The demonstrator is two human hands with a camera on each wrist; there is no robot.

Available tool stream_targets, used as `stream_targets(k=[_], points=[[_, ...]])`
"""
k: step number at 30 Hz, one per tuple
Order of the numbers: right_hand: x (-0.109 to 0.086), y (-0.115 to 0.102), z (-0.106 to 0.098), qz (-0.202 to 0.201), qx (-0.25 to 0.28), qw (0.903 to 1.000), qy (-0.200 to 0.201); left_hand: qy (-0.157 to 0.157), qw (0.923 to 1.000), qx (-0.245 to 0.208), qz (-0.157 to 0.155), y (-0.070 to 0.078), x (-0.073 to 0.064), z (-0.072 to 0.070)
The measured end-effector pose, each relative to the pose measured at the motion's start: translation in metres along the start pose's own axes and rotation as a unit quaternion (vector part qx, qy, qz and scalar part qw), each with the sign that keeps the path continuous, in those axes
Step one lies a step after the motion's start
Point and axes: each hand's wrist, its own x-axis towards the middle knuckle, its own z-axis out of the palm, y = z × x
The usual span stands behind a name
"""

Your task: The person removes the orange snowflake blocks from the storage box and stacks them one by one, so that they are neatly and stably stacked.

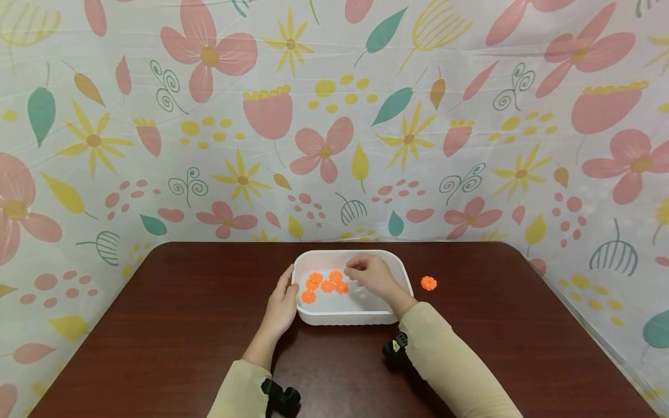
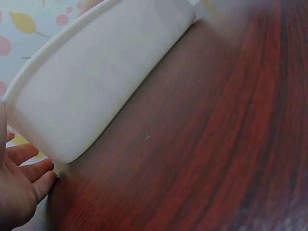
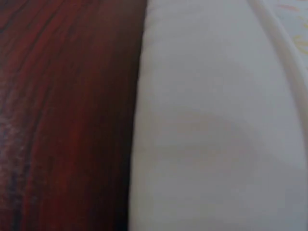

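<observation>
A white plastic tray [image 1: 342, 318] with raised sides sits on the table. Several small orange flower-shaped pieces [image 1: 327, 286] lie on its floor, mostly in the left half. My left hand [image 1: 282, 307] holds the tray's left side, its thumb at the rim; in the left wrist view its fingers [image 2: 44, 185] reach around the outer corner. Over the inside of the tray is my right hand [image 1: 373, 276], fingers bent and pointing left, fingertips close to the orange pieces. Nothing shows between those fingertips. The right wrist view has only the tray's outer wall [image 3: 207, 120] and tabletop.
One more orange flower-shaped piece [image 1: 428, 283] lies on the dark wooden table [image 1: 172, 325], just right of the tray. Behind the table's far edge hangs a floral-patterned cloth [image 1: 324, 174]. A black wrist camera [image 1: 282, 399] is strapped at the left sleeve, another [image 1: 394, 346] at the right.
</observation>
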Motion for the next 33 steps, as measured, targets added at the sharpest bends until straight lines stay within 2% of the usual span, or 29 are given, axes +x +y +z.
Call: stream_targets(k=[4,14,26,33], points=[[0.002,0.003,0.003,-0.001,-0.018,0.9998,-0.002,0.001,1.0000,0.004,0.004,-0.001,0.001,-0.001],[0.005,0.009,0.009,0.010,-0.073,0.9966,-0.036,0.005,0.9999,0.009,0.013,-0.002,0.001,-0.001],[0.009,0.014,0.015,0.031,-0.132,0.9877,-0.078,0.001,1.0000,0.007,0.005,-0.001,0.002,-0.001],[0.011,0.015,0.016,0.010,-0.178,0.9797,-0.092,-0.001,0.9999,0.011,0.003,-0.001,0.001,0.000]])
